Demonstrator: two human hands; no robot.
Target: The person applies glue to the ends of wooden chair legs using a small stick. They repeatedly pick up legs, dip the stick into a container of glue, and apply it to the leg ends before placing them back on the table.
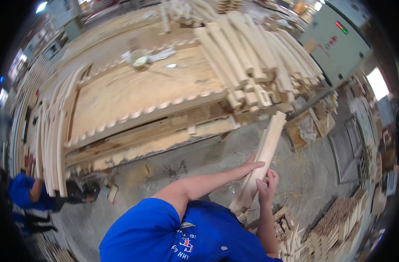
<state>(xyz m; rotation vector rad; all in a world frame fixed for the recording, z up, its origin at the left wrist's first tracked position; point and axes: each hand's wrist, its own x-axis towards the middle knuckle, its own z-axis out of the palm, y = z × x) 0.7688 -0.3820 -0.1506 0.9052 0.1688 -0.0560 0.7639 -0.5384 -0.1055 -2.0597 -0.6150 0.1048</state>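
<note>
A long, pale shaped wooden piece [269, 139] slants in front of my body, its far end towards the bench and its near end beside my blue shirt. Lengthwise edges show on it; I cannot tell whether it is one piece or several held together. My left hand [248, 168] is closed around its left side, thumb lying across the top. On the right side, my right hand [268, 187] has curled fingers and a thumb against the edge, lower down than the left. Similar wooden pieces [238, 52] lie stacked on the bench beyond.
A wide wooden bench [142, 89] with a scalloped front edge stands ahead, with a small container [138, 59] on it. Curved wooden parts [55, 144] lean at left near a co-worker in blue [27, 192]. A grey-green cabinet [337, 41] stands far right; wood offcuts [334, 218] lie lower right.
</note>
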